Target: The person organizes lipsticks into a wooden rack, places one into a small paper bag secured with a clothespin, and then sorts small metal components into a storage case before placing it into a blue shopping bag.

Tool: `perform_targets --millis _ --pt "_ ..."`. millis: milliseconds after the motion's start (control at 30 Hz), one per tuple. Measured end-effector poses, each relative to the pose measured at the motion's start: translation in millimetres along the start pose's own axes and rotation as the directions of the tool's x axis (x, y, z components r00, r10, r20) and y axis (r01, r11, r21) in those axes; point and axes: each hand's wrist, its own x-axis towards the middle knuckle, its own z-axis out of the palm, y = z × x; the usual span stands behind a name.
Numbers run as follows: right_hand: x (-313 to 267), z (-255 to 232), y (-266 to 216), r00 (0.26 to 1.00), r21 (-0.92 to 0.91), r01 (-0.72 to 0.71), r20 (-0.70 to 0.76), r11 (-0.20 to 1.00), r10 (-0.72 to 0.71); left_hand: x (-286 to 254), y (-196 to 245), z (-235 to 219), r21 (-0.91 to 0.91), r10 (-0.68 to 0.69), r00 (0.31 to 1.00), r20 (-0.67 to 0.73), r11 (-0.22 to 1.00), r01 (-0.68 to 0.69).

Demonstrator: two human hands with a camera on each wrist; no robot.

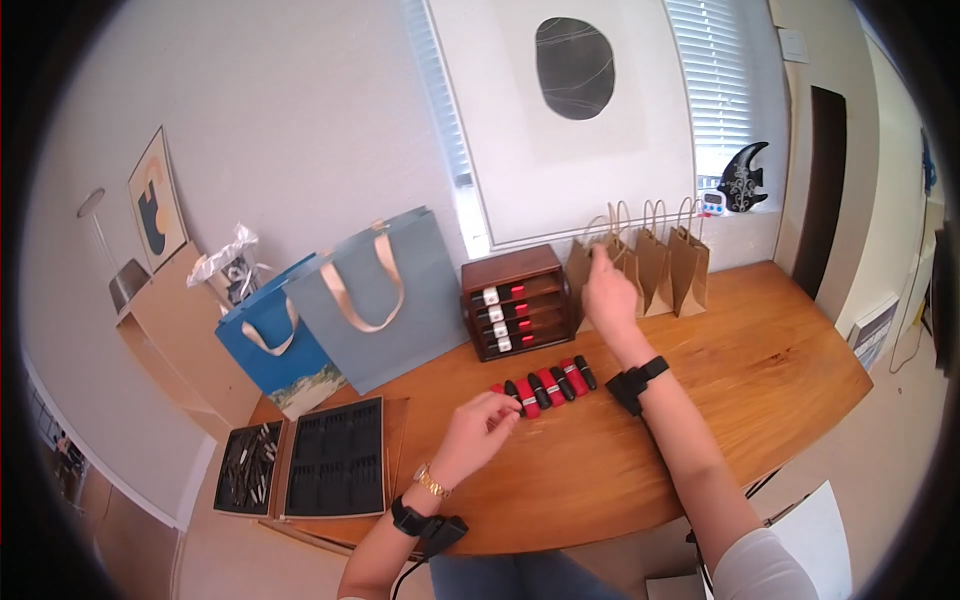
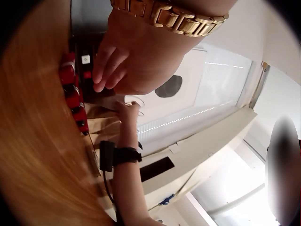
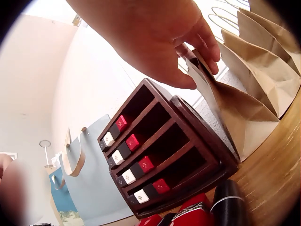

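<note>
My right hand is at the top of the leftmost brown paper bag, beside a dark wooden shelf box. Its fingers curl over the bag's top edge, with the thumb on the near side; a dark patch shows between them, too shaded to make out. My left hand hovers low over the table at the left end of a row of red and black tubes. Its fingers are relaxed, with nothing between them in the left wrist view. Silvery bands ring the tubes.
More brown bags stand to the right. Black, white and red blocks sit on the box's shelves. Blue-grey and blue gift bags stand at the left. In front lie a slotted black tray and a tray of thin sticks.
</note>
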Motion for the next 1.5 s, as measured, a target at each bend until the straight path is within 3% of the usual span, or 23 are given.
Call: perform_targets --millis 100,167,233,300,333,400,500,567,600,633,667,700,767,833,900,967,1033,1100,1167,1233,1300,1433,1500 --pt "4.7 -11.9 2.4 0.995 0.035 -0.086 0.058 0.996 0.084 -10.8 -27.6 -2.8 -0.007 -0.051 0.988 -0.143 0.999 0.051" --pt "5.2 -28.7 1.2 0.99 0.036 -0.11 0.096 0.993 0.106 -13.8 -40.6 -2.0 -0.129 -0.122 0.953 -0.276 0.988 0.089" --pt "3.4 -35.9 5.4 0.997 0.058 -0.069 -0.04 0.996 0.072 -17.3 -47.7 -0.6 -0.18 -0.138 0.936 -0.325 0.98 0.082" --pt "5.8 -39.7 7.5 0.996 0.009 -0.077 -0.04 0.997 0.077 -22.6 -49.5 1.6 -0.37 -0.242 0.909 -0.34 0.923 0.107" --pt "5.3 -55.3 7.9 0.994 0.06 -0.074 -0.082 0.995 0.079 -22.8 -46.7 0.8 -0.382 -0.247 0.904 -0.35 0.918 0.104" --pt "0.4 -86.4 3.9 0.98 0.085 -0.047 -0.188 0.995 0.062 -17.6 -41.1 -1.1 -0.182 -0.112 0.889 -0.444 0.983 0.032" --pt "-16.0 -136.5 -17.5 0.964 0.197 0.102 -0.262 0.975 -0.048 -14.9 -50.8 6.0 -0.364 -0.214 0.867 -0.45 0.93 0.04" --pt "-30.6 -156.3 -31.9 0.956 0.275 0.142 -0.288 0.951 -0.06 -14.3 -50.2 3.0 -0.348 -0.248 0.888 -0.387 0.931 0.108" --pt "-40.8 -165.3 -41.8 0.942 0.353 0.222 -0.317 0.909 -0.107 -14.2 -45.4 0.4 -0.631 -0.368 0.895 -0.253 0.764 0.135" --pt "-51.3 -173.8 -54.7 0.926 0.43 0.301 -0.345 0.851 -0.153 -14.7 -43.2 -2.8 -0.842 -0.439 0.894 -0.093 0.513 0.165" --pt "-63.0 -183.1 -73.0 0.941 0.485 0.288 -0.305 0.826 -0.149 -14.6 -43.5 -5.3 -0.88 -0.404 0.915 0.014 0.429 0.203" --pt "-71.4 -183.5 -83.7 0.942 0.495 0.296 -0.293 0.817 -0.163 -15.2 -42.4 -7.1 -0.885 -0.42 0.907 0.002 0.422 0.197" --pt "-84.2 -180.7 -102.7 0.785 0.369 0.603 -0.429 0.707 -0.447 -16.8 -37.0 -11.0 -0.97 -0.219 0.946 0.239 -0.021 0.241" --pt "-90.6 -175.0 -124.9 0.717 0.371 0.69 -0.463 0.621 -0.52 -20.8 -28.5 -15.2 -0.971 -0.169 0.958 0.232 -0.091 0.219" --pt "-94.0 -173.4 -149.1 0.716 0.437 0.698 -0.431 0.567 -0.55 -19.5 -30.8 -18.7 -0.967 -0.103 0.97 0.219 -0.153 0.202" --pt "-94.6 -161.5 -159.1 0.726 0.467 0.686 -0.391 0.558 -0.565 -17.9 -42.5 -19.8 -0.938 -0.009 0.991 0.136 -0.324 0.126" --pt "-94.5 -152.4 -167.8 0.736 0.503 0.672 -0.381 0.543 -0.559 -19.4 -41.4 -25.9 -0.941 -0.062 0.995 0.083 -0.334 0.058" --pt "-96.2 -144.6 -170.5 0.751 0.539 0.654 -0.38 0.531 -0.54 -18.4 -50.8 -26.3 -0.85 -0.055 0.998 0.013 -0.526 -0.018" --pt "-99.9 -137.8 -170.1 0.742 0.518 0.663 -0.361 0.541 -0.565 -12.9 -57.9 -28.4 -0.893 -0.11 0.993 -0.047 -0.44 -0.091" --pt "-100.0 -139.2 -171.9 0.751 0.499 0.652 -0.32 0.572 -0.578 -13.8 -57.1 -31.2 -0.95 -0.362 0.913 -0.187 -0.17 -0.262" --pt "-102.2 -149.8 -171.6 0.73 0.361 0.675 -0.194 0.644 -0.656 -16.2 -67.9 -27.2 -0.955 -0.312 0.938 -0.153 -0.198 -0.222" --pt "-98.5 -159.3 -172.4 0.738 0.372 0.65 -0.101 0.662 -0.668 -16.8 -38.3 -32.3 -0.982 -0.36 0.93 -0.07 -0.137 -0.127" --pt "-101.9 -163.3 -172.9 0.733 0.327 0.652 -0.046 0.683 -0.678 -17.1 -38.3 -33.1 -0.975 -0.264 0.961 -0.088 -0.172 -0.137"
